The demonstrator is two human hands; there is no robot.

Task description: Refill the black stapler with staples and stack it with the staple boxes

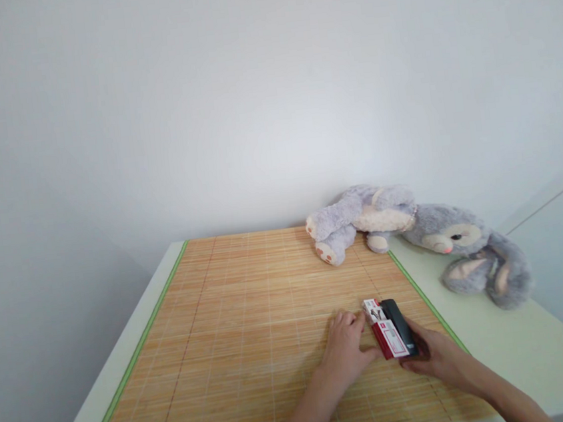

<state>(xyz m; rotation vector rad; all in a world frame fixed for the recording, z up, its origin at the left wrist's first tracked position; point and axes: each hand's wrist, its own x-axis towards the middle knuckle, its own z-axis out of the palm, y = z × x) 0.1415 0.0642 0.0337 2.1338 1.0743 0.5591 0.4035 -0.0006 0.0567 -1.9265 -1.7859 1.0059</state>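
My right hand [435, 352] is wrapped round the near right end of a black stapler [398, 326]. Against the stapler's left side lie a red and white small box [390, 339] and, beyond it, another small white box [373, 309] with a dark picture on top. Just left of these boxes is my left hand [346, 345], palm down over the mat. Its thumb is spread from the fingers and points toward the red and white box; nothing shows in its grasp. Whether its fingertips touch the white box, I cannot tell. My right fingertips are partly hidden behind the stapler.
A bamboo mat [241, 309] with green edging covers most of the white table [542, 345]. At the back right a grey plush rabbit [387, 216] lies on its side, its legs on the mat and its head on the table. A pale wall [250, 107] rises behind.
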